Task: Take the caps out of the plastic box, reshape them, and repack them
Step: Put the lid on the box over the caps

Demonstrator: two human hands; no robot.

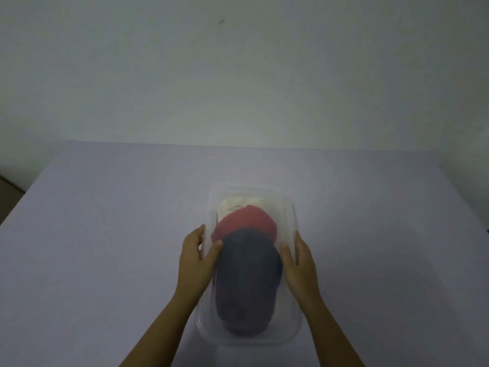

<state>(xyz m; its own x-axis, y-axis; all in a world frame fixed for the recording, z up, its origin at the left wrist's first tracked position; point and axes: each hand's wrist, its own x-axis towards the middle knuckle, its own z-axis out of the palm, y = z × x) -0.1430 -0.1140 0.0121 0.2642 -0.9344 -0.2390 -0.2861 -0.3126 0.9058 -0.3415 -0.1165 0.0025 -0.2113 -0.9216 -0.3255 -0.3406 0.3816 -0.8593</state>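
Head view: both hands on a clear box of caps, on a pale table.

Head view, dim and soft. Clear box (287, 207) lying lengthwise on the table (105, 247), running away from the wrists. Left hand (194, 260) clasped on the box's left wall, fingers outside, thumb hooked over the rim and touching the dark cap (247, 284). Right hand (300, 263) clasped likewise on the right wall, thumb inside against the same cap, fingers along the outside. Both half-closed around the rim, holding only the box. Dark cap between the two thumbs, filling the near half of the box. Red cap (246, 221) just beyond the fingertips, partly under the dark one. White cap (238, 202) farthest from the hands, at the far end, mostly covered by the red. Wall (238, 75) beyond the table.
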